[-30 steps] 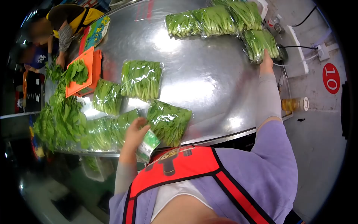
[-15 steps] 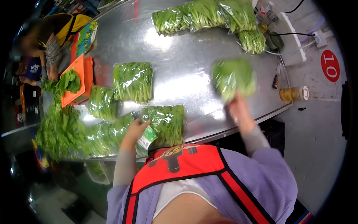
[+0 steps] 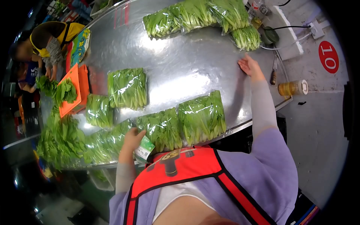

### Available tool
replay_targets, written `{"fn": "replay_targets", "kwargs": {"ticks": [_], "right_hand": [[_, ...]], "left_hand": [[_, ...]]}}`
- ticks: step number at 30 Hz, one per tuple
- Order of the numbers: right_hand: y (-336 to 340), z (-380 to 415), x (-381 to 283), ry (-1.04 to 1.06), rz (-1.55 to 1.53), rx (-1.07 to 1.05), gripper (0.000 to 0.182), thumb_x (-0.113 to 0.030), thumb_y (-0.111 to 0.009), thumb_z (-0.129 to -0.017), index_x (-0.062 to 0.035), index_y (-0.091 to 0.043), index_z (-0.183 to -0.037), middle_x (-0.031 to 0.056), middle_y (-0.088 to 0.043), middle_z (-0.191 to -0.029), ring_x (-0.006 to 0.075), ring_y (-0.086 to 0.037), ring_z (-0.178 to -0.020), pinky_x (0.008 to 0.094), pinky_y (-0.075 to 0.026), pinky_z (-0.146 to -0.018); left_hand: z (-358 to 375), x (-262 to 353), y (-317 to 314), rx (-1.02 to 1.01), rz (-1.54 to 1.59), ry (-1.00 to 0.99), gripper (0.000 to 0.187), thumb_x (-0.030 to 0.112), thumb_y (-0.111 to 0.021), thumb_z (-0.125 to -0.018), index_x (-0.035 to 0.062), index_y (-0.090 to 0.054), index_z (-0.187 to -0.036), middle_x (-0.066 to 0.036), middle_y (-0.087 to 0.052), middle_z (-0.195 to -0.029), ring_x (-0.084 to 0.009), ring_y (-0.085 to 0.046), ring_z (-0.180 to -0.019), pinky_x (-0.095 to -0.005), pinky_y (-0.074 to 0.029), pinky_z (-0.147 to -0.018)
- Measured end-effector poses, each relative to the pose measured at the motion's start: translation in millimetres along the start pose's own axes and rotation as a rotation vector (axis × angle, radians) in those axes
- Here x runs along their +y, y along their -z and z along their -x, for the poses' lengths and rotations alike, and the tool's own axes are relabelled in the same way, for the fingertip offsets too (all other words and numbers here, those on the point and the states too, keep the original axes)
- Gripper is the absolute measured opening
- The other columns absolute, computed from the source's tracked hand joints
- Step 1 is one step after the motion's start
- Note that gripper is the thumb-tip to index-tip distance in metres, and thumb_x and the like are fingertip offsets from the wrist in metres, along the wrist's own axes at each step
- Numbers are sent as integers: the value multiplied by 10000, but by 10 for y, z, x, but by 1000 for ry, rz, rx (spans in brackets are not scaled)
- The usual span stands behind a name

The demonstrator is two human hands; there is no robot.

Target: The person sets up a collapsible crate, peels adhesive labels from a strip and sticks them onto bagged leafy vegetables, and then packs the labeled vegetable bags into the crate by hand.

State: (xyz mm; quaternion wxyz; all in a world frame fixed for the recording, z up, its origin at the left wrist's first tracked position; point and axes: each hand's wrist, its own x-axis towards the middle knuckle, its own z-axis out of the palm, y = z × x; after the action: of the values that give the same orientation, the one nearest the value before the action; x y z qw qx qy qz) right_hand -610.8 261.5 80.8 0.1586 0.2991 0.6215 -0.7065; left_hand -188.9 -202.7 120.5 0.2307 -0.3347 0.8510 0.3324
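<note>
My left hand (image 3: pixel 132 141) is closed at the table's near edge, holding a green and white printed label (image 3: pixel 145 149) that sticks out below the thumb. Right beside it lies a clear bag of leafy greens (image 3: pixel 159 129), and a second bag of greens (image 3: pixel 201 118) sits flat to the right of that one. My right hand (image 3: pixel 248 66) is empty, fingers apart, reaching over the metal table. Just beyond its fingertips is a small bag of greens (image 3: pixel 246 38) at the end of the far row.
Bagged greens (image 3: pixel 195 17) line the far edge. More bags (image 3: pixel 127 88) and loose greens (image 3: pixel 60 137) lie left, by an orange crate (image 3: pixel 73 92). Another person (image 3: pixel 54 37) handles greens there. At right are a knife (image 3: pixel 274 71), a jar (image 3: pixel 292 88) and cables.
My right hand has let go of a bag, now lying right of the bag near my left hand, and has moved away toward the far row. My left hand keeps the label.
</note>
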Motion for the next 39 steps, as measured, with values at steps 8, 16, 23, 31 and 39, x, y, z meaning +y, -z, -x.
{"fn": "replay_targets", "kwargs": {"ticks": [8,16,23,31,39], "right_hand": [[-331,-101,35,196,-41,138,120,-166,-548,-840,-70,-547,-768,21,-543,-626,114,-506,-483,219,-361,-376],[534,1780,1082,350,296,18,215,-151,-508,-839,-78,-496,-637,11,-462,-517,99,-398,-446,244,-277,-412],[355,2802,476,282,1212,-301,245,-240,-565,-826,-4,-624,-809,105,-596,-618,192,-588,-571,321,-458,-535],[-167,-489,-698,489,338,139,897,-492,-693,-711,66,-334,-1314,171,-474,-1228,196,-474,-1073,310,-394,-859],[-615,-578,-812,227,278,-126,772,-407,-733,-712,-23,-400,-1293,77,-492,-1266,196,-454,-1151,343,-300,-986]], "left_hand": [[150,179,134,135,226,-84,391,206,-681,-776,-42,-544,-1046,-86,-626,-795,-122,-552,-671,-252,-444,-590],[363,925,329,-42,280,-260,363,164,-670,-773,-1,-553,-1074,-99,-632,-823,-145,-578,-723,-260,-454,-627],[171,1013,17,-466,396,-308,322,156,-652,-811,-7,-546,-1068,-15,-585,-709,-63,-493,-619,-212,-403,-550],[214,835,110,-444,545,-188,274,73,-599,-837,9,-527,-1094,-17,-608,-755,-63,-536,-695,-198,-409,-627],[221,609,275,-314,762,-107,258,95,-612,-834,20,-550,-1073,9,-581,-718,-52,-514,-629,-193,-409,-578]]}}
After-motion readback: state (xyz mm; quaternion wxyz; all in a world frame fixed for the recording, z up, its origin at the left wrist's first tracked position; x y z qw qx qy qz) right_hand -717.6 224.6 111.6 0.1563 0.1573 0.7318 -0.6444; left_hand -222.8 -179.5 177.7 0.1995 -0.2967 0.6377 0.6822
